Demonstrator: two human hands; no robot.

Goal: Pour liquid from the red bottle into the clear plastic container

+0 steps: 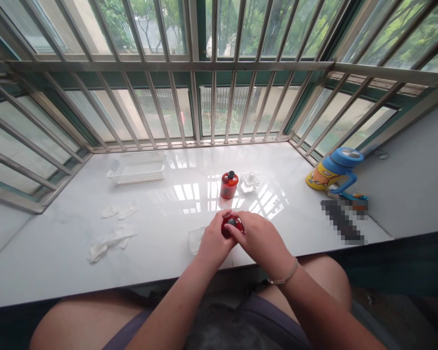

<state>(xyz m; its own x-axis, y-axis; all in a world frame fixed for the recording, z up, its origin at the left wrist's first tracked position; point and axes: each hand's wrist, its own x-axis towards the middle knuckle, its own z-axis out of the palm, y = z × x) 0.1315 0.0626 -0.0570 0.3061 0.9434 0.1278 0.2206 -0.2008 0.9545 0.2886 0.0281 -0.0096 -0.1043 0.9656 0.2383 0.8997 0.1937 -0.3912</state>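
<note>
Near the front edge of the white counter, both my hands are wrapped round a small red bottle (pixel 225 230) with a dark cap. My left hand (pixel 216 239) closes round its left side. My right hand (pixel 260 236), with a bracelet at the wrist, grips from the right, its thumb by the cap. Most of the bottle's body is hidden by my fingers. Just beyond my hands stands a second red bottle (pixel 228 186) with a black cap, upright. A small clear-and-white container (pixel 250 182) sits to its right. Left of my left wrist is a clear box (pixel 195 239), partly covered.
A white perforated basket (pixel 137 176) lies at the back left. Crumpled white tissues or gloves (pixel 111 242) are on the left. At right, a blue-and-yellow flask (pixel 326 170) leans beside small blue things and a blurred-out dark object (pixel 343 221). Metal bars (pixel 213 67) enclose the back.
</note>
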